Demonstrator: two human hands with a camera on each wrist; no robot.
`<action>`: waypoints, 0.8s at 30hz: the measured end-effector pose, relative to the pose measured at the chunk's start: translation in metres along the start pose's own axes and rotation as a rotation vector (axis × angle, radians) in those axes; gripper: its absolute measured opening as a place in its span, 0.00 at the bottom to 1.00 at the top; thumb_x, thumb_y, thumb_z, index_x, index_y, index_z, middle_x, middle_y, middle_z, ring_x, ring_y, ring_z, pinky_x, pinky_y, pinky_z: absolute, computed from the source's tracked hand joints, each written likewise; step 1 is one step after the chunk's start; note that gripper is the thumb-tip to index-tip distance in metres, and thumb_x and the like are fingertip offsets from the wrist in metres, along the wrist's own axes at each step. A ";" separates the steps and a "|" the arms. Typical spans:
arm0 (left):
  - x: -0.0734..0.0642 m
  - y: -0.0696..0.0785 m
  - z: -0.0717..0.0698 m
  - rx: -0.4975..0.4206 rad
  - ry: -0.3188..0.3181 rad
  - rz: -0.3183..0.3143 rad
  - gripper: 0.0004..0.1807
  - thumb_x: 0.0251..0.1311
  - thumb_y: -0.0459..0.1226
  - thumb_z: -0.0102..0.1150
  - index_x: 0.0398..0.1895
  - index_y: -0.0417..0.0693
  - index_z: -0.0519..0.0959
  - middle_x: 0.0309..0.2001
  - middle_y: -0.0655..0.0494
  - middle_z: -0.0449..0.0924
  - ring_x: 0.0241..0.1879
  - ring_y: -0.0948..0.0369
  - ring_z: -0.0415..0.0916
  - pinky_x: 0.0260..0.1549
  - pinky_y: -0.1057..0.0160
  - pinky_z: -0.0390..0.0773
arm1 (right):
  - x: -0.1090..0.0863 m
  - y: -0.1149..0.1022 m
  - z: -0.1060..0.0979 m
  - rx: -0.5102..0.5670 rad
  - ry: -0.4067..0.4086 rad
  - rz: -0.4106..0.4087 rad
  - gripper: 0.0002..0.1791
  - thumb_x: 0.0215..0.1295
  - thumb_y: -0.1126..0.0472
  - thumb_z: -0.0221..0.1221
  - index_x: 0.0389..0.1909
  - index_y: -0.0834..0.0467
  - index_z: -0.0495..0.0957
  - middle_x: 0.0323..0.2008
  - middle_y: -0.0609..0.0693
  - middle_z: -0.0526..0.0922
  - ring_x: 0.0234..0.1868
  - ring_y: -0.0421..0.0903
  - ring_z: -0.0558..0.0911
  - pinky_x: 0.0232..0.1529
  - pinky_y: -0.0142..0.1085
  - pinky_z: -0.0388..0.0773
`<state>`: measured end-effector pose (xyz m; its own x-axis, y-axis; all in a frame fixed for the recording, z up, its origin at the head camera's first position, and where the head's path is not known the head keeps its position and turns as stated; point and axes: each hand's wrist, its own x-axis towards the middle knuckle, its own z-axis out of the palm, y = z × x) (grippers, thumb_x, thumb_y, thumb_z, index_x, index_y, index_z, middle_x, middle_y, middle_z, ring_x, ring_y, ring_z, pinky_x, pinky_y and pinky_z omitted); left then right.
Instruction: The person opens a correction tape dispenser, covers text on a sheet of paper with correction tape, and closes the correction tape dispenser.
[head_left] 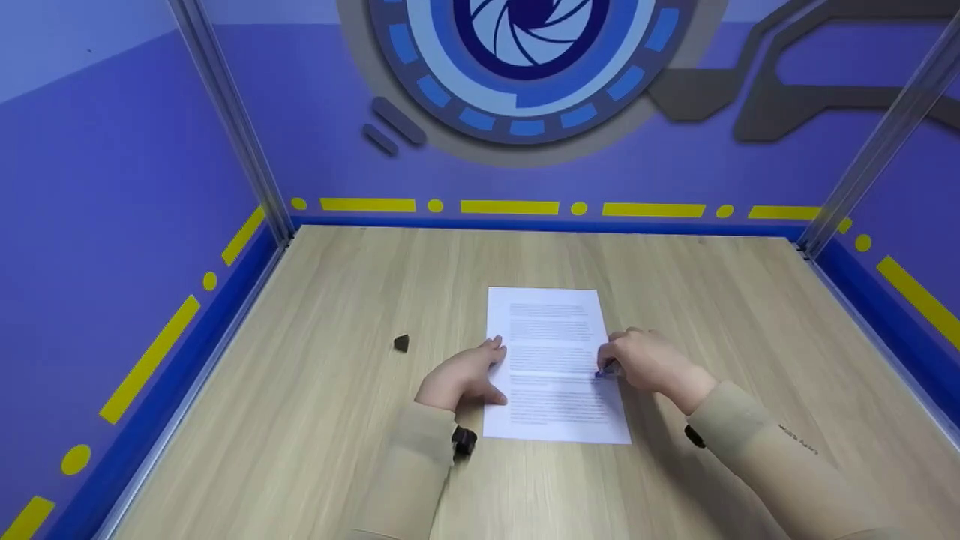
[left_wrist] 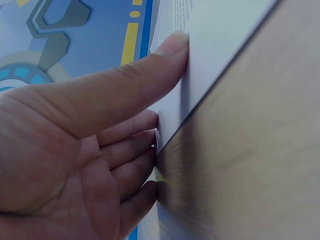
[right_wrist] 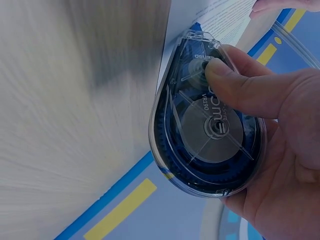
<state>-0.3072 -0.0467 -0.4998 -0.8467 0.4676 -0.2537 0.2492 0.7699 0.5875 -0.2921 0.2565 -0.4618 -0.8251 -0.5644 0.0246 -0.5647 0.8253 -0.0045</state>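
A printed sheet of paper [head_left: 544, 297] lies flat on the wooden table, its lines of text running across it. My left hand [head_left: 463, 375] rests at the sheet's left edge, thumb and fingertips touching down while the palm stays raised. In my right hand [head_left: 651, 361] is a clear and dark blue correction tape dispenser [right_wrist: 212, 135], gripped between thumb and fingers. Its narrow tip points down at the right part of the text, by the sheet's right edge. In the head view the hand hides most of the dispenser.
A small dark angular piece [head_left: 402, 343] lies on the table [head_left: 337, 300] to the left of the sheet. Blue walls [head_left: 315, 135] with yellow marks and metal corner posts [head_left: 247, 135] enclose the table at the back and sides.
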 end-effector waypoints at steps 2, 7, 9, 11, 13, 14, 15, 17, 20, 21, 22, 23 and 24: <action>0.000 0.000 0.000 -0.004 0.001 -0.001 0.52 0.52 0.35 0.78 0.79 0.39 0.60 0.83 0.47 0.49 0.83 0.52 0.46 0.82 0.54 0.52 | 0.000 0.000 0.000 -0.001 -0.001 -0.002 0.13 0.59 0.75 0.66 0.38 0.54 0.90 0.36 0.52 0.88 0.37 0.53 0.86 0.38 0.51 0.85; 0.001 0.000 0.000 -0.005 0.000 -0.009 0.52 0.52 0.36 0.78 0.79 0.40 0.59 0.83 0.48 0.49 0.84 0.53 0.46 0.82 0.55 0.51 | 0.000 0.001 0.000 0.005 -0.007 0.001 0.11 0.60 0.74 0.67 0.38 0.55 0.90 0.37 0.52 0.88 0.37 0.52 0.86 0.38 0.50 0.86; 0.001 -0.001 0.000 -0.005 0.001 -0.010 0.52 0.52 0.36 0.78 0.79 0.40 0.59 0.83 0.48 0.49 0.84 0.53 0.45 0.82 0.55 0.51 | 0.000 0.001 0.000 0.005 -0.009 0.002 0.11 0.60 0.73 0.67 0.38 0.55 0.90 0.37 0.52 0.88 0.37 0.52 0.86 0.38 0.50 0.86; 0.001 -0.001 0.000 -0.008 0.003 -0.008 0.53 0.52 0.35 0.78 0.79 0.39 0.59 0.83 0.48 0.49 0.84 0.52 0.46 0.82 0.54 0.51 | 0.000 0.001 0.000 0.005 -0.013 0.005 0.11 0.60 0.73 0.67 0.38 0.55 0.90 0.37 0.53 0.88 0.37 0.52 0.86 0.38 0.50 0.86; 0.001 -0.001 0.000 -0.008 0.006 -0.006 0.52 0.51 0.35 0.79 0.79 0.39 0.60 0.83 0.48 0.49 0.83 0.52 0.46 0.82 0.54 0.52 | 0.000 0.001 0.000 0.008 -0.015 0.009 0.11 0.60 0.73 0.67 0.38 0.55 0.90 0.37 0.53 0.88 0.37 0.52 0.86 0.39 0.50 0.86; 0.001 -0.001 0.000 -0.005 0.007 -0.003 0.52 0.51 0.35 0.79 0.79 0.39 0.60 0.83 0.47 0.50 0.83 0.52 0.46 0.82 0.54 0.52 | 0.000 0.001 0.000 0.007 -0.017 0.011 0.11 0.60 0.74 0.67 0.38 0.55 0.90 0.37 0.53 0.88 0.37 0.52 0.86 0.39 0.50 0.86; 0.002 -0.001 0.001 -0.004 0.009 -0.003 0.52 0.51 0.35 0.79 0.79 0.39 0.60 0.83 0.47 0.50 0.83 0.52 0.46 0.82 0.54 0.52 | 0.000 0.001 0.000 0.007 -0.017 0.014 0.11 0.60 0.74 0.67 0.38 0.55 0.90 0.37 0.52 0.88 0.37 0.52 0.86 0.39 0.50 0.86; 0.002 -0.001 0.001 -0.003 0.009 -0.002 0.52 0.51 0.35 0.78 0.79 0.39 0.60 0.83 0.48 0.50 0.83 0.52 0.46 0.82 0.54 0.52 | -0.001 0.001 0.000 0.006 -0.017 0.014 0.12 0.60 0.74 0.66 0.38 0.55 0.90 0.37 0.52 0.88 0.38 0.53 0.86 0.39 0.51 0.86; 0.001 -0.001 0.000 0.000 0.009 -0.002 0.52 0.51 0.36 0.78 0.79 0.39 0.60 0.83 0.48 0.49 0.83 0.52 0.46 0.82 0.55 0.52 | -0.001 0.000 -0.001 0.004 -0.017 0.015 0.12 0.60 0.75 0.66 0.38 0.55 0.90 0.37 0.53 0.88 0.38 0.54 0.87 0.39 0.52 0.86; 0.001 -0.001 0.000 0.000 0.009 -0.002 0.52 0.51 0.36 0.78 0.79 0.39 0.60 0.83 0.48 0.49 0.83 0.52 0.46 0.82 0.55 0.51 | -0.001 0.000 -0.001 0.003 -0.019 0.015 0.13 0.60 0.75 0.66 0.39 0.55 0.90 0.38 0.53 0.88 0.38 0.54 0.87 0.39 0.52 0.86; 0.001 -0.001 0.000 0.004 0.008 -0.002 0.52 0.52 0.36 0.78 0.79 0.39 0.60 0.83 0.48 0.49 0.83 0.52 0.46 0.82 0.55 0.51 | -0.002 0.000 -0.001 0.002 -0.020 0.015 0.13 0.60 0.75 0.66 0.39 0.55 0.90 0.38 0.53 0.88 0.39 0.54 0.87 0.39 0.53 0.85; 0.001 -0.001 0.000 0.006 0.009 0.000 0.52 0.51 0.36 0.79 0.79 0.39 0.60 0.83 0.47 0.50 0.83 0.52 0.46 0.82 0.54 0.52 | -0.002 0.001 -0.001 0.004 -0.023 0.018 0.13 0.60 0.75 0.65 0.39 0.55 0.90 0.38 0.53 0.89 0.39 0.54 0.87 0.40 0.53 0.85; 0.000 0.000 0.000 0.004 0.007 -0.003 0.52 0.52 0.36 0.79 0.79 0.39 0.60 0.83 0.48 0.50 0.83 0.52 0.46 0.82 0.54 0.51 | -0.002 0.001 -0.002 0.002 -0.025 0.019 0.14 0.60 0.76 0.65 0.39 0.55 0.90 0.38 0.53 0.88 0.39 0.54 0.87 0.40 0.53 0.85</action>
<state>-0.3076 -0.0470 -0.5000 -0.8506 0.4626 -0.2502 0.2485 0.7728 0.5841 -0.2909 0.2585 -0.4601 -0.8356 -0.5493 -0.0007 -0.5493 0.8356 -0.0067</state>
